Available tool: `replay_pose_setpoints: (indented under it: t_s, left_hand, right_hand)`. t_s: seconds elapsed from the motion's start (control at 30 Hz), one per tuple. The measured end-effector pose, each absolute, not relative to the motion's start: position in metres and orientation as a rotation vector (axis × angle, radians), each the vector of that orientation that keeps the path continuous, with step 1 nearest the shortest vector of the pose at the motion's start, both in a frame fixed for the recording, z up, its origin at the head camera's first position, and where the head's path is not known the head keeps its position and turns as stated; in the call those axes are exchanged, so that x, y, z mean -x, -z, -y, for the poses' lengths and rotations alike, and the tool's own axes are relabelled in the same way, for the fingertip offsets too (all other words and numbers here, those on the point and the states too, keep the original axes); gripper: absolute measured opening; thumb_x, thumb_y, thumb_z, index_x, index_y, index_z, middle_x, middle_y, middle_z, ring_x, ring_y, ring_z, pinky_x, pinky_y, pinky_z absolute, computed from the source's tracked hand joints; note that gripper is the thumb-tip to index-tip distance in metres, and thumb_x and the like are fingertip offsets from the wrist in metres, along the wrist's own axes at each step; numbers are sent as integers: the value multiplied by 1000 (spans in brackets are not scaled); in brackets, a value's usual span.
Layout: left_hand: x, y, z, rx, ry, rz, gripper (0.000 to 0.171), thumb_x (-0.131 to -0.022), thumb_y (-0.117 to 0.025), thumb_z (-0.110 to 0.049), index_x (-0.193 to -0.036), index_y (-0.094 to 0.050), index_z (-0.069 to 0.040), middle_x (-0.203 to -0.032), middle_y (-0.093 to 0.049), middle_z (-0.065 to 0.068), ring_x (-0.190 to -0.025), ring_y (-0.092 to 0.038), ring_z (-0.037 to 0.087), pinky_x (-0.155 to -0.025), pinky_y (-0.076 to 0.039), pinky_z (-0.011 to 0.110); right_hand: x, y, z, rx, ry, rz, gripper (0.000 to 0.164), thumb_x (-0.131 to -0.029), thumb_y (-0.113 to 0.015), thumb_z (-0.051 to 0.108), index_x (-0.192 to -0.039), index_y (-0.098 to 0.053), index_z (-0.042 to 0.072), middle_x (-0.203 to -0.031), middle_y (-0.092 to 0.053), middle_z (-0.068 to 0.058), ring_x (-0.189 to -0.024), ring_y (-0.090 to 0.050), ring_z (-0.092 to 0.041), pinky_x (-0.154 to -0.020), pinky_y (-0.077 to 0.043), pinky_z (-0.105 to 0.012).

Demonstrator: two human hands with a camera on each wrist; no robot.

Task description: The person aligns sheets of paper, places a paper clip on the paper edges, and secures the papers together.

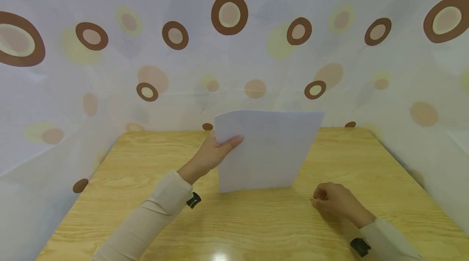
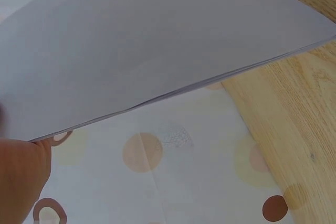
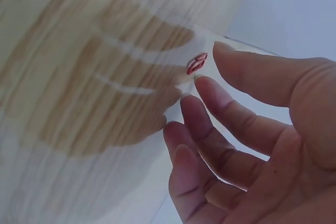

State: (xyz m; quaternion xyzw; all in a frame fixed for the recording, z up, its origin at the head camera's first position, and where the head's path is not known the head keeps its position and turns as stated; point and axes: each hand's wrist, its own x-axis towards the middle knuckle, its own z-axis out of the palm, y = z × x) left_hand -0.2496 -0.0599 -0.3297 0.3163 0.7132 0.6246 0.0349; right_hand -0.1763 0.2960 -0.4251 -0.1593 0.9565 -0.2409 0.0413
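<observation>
Since one hand is basically working as a clamp, the stack of white paper stands up over the middle of the table. That's the left hand, gripping it by the left margin, with the thumb flat on the near face and the other fingers behind the sheets. My guess is that the edge grip is there to keep the layers from slipping apart while leaving the top and right margins free. The left wrist view shows several sheets along the edge, with thin gaps here and there, so they're not perfectly tight. Can't tell whether the bottom edge actually rests on the wood.

Over on the near right, apart from the paper, the right hand sits low over the wooden table. Thumb and index finger are parted by a small gap, and the remaining fingers are loosely bent with nothing in them. Right at those two tips is a little red paper clip, probably lying on the wood. It looks just beside the index fingertip, but I can't tell if they touch, and I don't see any real pinch. Keeping the hand that low makes sense to me, because something so small and flat needs fingertips rather than a whole palm. Behind it all, on the far side, hangs a pale circle-print cloth.
</observation>
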Motion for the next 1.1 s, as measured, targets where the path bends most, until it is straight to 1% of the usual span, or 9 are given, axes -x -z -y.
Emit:
replay_pose_setpoints:
  t_s: [0.13,0.27,0.47,0.63,0.83,1.1]
  left_hand:
    - [250,331,59,-965,-1927,-2189,33,-98,-57,-21,-129,-48,-12,-121,-59,10,-105,-62,24,-85,-51,40]
    - [251,331,59,-968,-1933,-2182,33,-98,-57,-20,-129,-48,-11,-121,-59,11,-105,-62,25,-85,-52,41]
    - [250,331,58,-938,-1927,-2194,35,-98,-57,-20,-131,-47,-11,-122,-58,11,-108,-60,25,-87,-51,41]
    - [250,332,59,-927,-1919,-2219,35,-98,-57,-22,-130,-49,-12,-123,-59,9,-108,-60,24,-88,-50,42]
    - [252,335,59,-923,-1909,-2248,37,-97,-59,-25,-131,-48,-15,-124,-58,7,-110,-59,23,-90,-49,43]
    - [249,335,59,-889,-1906,-2229,38,-98,-58,-24,-132,-47,-14,-124,-58,9,-112,-59,25,-91,-49,44]
  right_hand:
    - [176,427,-294,440,696,-2959,11,-81,-75,13,-83,-64,9,-79,-60,4,-72,-52,-10,-64,-47,-29]
    - [176,428,-291,386,682,-2967,12,-81,-74,9,-79,-62,10,-77,-59,4,-71,-53,-11,-63,-47,-33]
    - [175,429,-289,344,677,-2952,12,-83,-70,6,-77,-62,10,-72,-57,5,-65,-49,-11,-57,-43,-27]
    - [174,431,-289,377,702,-2916,12,-84,-68,4,-77,-60,9,-70,-54,4,-62,-47,-10,-54,-40,-24]
    - [172,432,-291,477,723,-2891,13,-86,-67,5,-78,-58,9,-70,-53,5,-61,-44,-6,-53,-39,-22]
    - [169,425,-292,534,817,-2855,12,-87,-66,9,-79,-58,10,-70,-55,6,-59,-44,-4,-53,-40,-22]
